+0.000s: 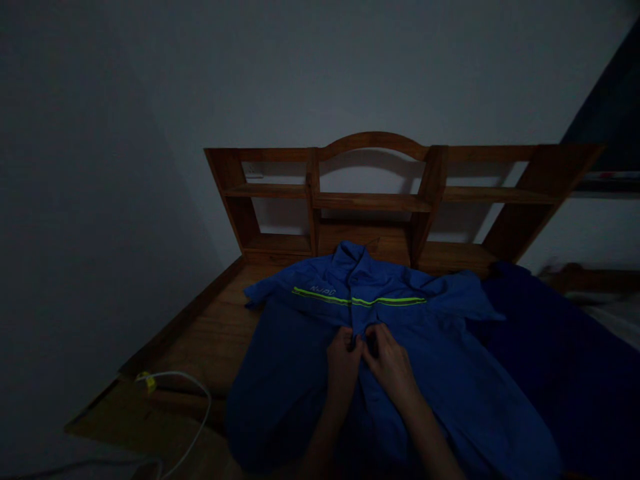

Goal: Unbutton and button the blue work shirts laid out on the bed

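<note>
A blue short-sleeved shirt [305, 347] lies spread front up, its collar toward the shelf and a yellow-green stripe across the chest. Both of my hands meet at its front placket, below the stripe. My left hand [344, 353] pinches the placket edge with fingers curled. Close beside it, my right hand [387, 357] grips the cloth between thumb and fingertips. Any button between the fingertips is too small and dark to make out.
Behind the shirt stands a wooden shelf unit [373, 201] against the wall. Dark blue cloth [560, 373] lies on the right. A white cable [207, 393] loops at the lower left, near bare wooden boards [215, 327].
</note>
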Available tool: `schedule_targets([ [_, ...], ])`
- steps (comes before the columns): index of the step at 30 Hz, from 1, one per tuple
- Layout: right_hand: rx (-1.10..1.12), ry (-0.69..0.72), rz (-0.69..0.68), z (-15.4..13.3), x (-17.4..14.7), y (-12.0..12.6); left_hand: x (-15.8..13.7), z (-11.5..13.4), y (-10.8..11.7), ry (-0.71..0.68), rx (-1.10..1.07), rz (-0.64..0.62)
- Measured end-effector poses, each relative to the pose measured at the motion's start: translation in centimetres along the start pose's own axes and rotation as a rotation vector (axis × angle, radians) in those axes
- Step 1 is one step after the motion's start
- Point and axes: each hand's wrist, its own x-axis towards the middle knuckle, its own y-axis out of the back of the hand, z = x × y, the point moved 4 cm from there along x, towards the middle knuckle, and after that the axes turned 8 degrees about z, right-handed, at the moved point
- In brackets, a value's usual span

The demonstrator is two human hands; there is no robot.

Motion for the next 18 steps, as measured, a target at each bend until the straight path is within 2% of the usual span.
schedule_targets([
  [12,0.010,0.014,0.002,-0.12,0.02,0.14,-0.07,-0.14,0.03,0.000,-0.071,-0.014],
  [18,0.052,-0.017,0.053,-0.36,0.24,0.31,-0.05,0.38,0.09,0.015,-0.125,-0.008],
])
